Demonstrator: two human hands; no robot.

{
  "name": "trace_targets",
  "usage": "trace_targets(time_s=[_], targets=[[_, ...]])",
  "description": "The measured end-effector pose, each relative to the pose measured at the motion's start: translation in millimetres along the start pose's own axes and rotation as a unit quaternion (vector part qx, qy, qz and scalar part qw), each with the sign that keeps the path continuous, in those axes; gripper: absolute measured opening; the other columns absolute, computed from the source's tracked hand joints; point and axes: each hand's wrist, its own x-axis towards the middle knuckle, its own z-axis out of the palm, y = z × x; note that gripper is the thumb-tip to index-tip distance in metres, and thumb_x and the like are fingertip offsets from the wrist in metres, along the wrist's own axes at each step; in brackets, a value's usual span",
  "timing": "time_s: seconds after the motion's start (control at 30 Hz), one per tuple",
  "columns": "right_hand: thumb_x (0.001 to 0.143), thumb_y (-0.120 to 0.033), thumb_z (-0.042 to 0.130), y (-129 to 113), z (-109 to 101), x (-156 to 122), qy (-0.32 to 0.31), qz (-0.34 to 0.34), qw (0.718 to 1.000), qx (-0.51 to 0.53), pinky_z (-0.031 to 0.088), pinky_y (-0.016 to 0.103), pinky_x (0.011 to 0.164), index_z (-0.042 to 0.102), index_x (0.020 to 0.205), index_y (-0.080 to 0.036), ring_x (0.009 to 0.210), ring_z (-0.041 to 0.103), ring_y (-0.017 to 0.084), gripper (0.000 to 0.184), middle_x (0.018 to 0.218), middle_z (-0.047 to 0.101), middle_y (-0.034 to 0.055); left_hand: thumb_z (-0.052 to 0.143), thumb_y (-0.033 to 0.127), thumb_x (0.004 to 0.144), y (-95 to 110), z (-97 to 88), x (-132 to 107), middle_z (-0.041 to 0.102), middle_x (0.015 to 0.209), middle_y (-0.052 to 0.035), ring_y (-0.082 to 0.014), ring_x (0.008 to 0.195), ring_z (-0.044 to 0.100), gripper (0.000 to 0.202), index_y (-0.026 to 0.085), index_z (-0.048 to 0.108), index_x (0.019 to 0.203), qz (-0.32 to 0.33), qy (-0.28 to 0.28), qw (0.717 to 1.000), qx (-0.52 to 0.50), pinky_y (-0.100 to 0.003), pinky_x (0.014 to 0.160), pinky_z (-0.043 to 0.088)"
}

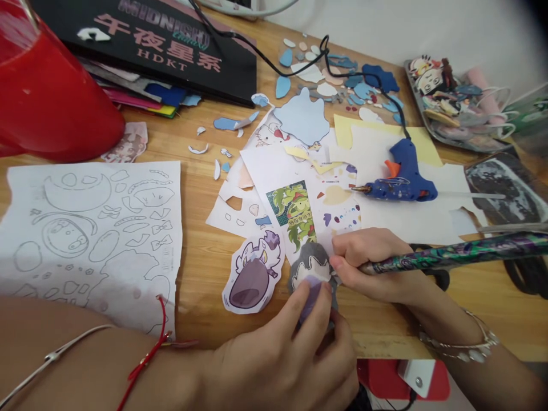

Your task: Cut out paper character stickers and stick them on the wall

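My left hand [295, 348] is closed over a layered paper cutout [314, 260] with a dark grey outer edge, a pale scalloped shape and a purple piece [311, 294] under the fingers. Opposite it, my right hand [377, 262] grips a pen-like tool [462, 254] with a marbled green and purple barrel. Its tip is hidden by the fingers, close to the cutout's right edge. Left of the cutout lies a printed paper character [254, 274] with a big purple-grey belly. A blue glue gun [402, 177] rests on white sheets beyond my right hand.
A sheet of outlined shapes [103, 240] lies at left, near a red container [55, 85] and a black box [171, 51]. Blue and white foam scraps [299, 114] spread at the back. A tray of cutouts [454, 103] stands at right. A black cable [274, 60] crosses the back.
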Motion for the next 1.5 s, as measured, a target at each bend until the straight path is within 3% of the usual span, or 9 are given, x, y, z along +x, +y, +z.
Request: trace_targets(time_s=[0.07, 0.27, 0.57, 0.73, 1.5], targets=[[0.076, -0.004, 0.047, 0.3, 0.0, -0.8, -0.003, 0.006, 1.0, 0.009, 0.021, 0.023, 0.045, 0.021, 0.056, -0.018, 0.048, 0.023, 0.006, 0.036, 0.053, 0.023, -0.0064, 0.035, 0.019, 0.089, 1.7, -1.0, 0.2, 0.055, 0.111, -0.0054, -0.0334, 0.105, 0.054, 0.03, 0.018, 0.055, 0.111, -0.022, -0.017, 1.0, -0.009, -0.048, 0.09, 0.049], [0.077, -0.005, 0.049, -1.1, -0.3, -1.7, -0.004, 0.005, 0.999, 0.049, 0.023, 0.02, 0.045, 0.023, 0.056, -0.018, 0.048, 0.025, 0.005, 0.036, 0.053, 0.026, -0.0068, 0.029, 0.015, 0.088, -0.7, -5.8, 0.5, 0.056, 0.112, -0.0077, -0.0295, 0.103, 0.053, 0.034, 0.016, 0.054, 0.113, 0.011, -0.045, 0.999, -0.003, -0.048, 0.088, 0.051], [0.079, -0.012, 0.048, -4.1, -1.1, 2.2, -0.073, -0.015, 0.997, -0.026, 0.024, 0.021, 0.047, 0.022, 0.053, -0.017, 0.048, 0.023, 0.006, 0.037, 0.05, 0.025, -0.0056, 0.033, 0.018, 0.088, -5.3, -7.3, 1.3, 0.057, 0.11, -0.0056, -0.0273, 0.098, 0.057, 0.032, 0.017, 0.055, 0.111, 0.024, -0.029, 0.999, 0.017, -0.044, 0.085, 0.054], [0.079, -0.009, 0.047, -3.7, 0.1, 1.1, -0.034, -0.017, 0.999, -0.023, 0.023, 0.021, 0.047, 0.02, 0.054, -0.017, 0.049, 0.023, 0.006, 0.038, 0.051, 0.025, -0.0058, 0.032, 0.018, 0.088, -3.9, -7.1, 0.7, 0.057, 0.109, -0.005, -0.0263, 0.095, 0.058, 0.032, 0.018, 0.055, 0.11, 0.025, -0.025, 0.999, 0.021, -0.044, 0.084, 0.054], [0.077, -0.006, 0.045, -2.1, 0.3, 1.3, -0.019, -0.013, 1.0, -0.018, 0.02, 0.023, 0.045, 0.015, 0.058, -0.019, 0.047, 0.021, 0.007, 0.037, 0.052, 0.021, -0.0062, 0.032, 0.017, 0.088, -2.9, -3.9, -0.4, 0.057, 0.11, -0.0051, -0.0271, 0.096, 0.057, 0.032, 0.018, 0.056, 0.11, 0.011, -0.022, 1.0, 0.012, -0.046, 0.086, 0.053]])
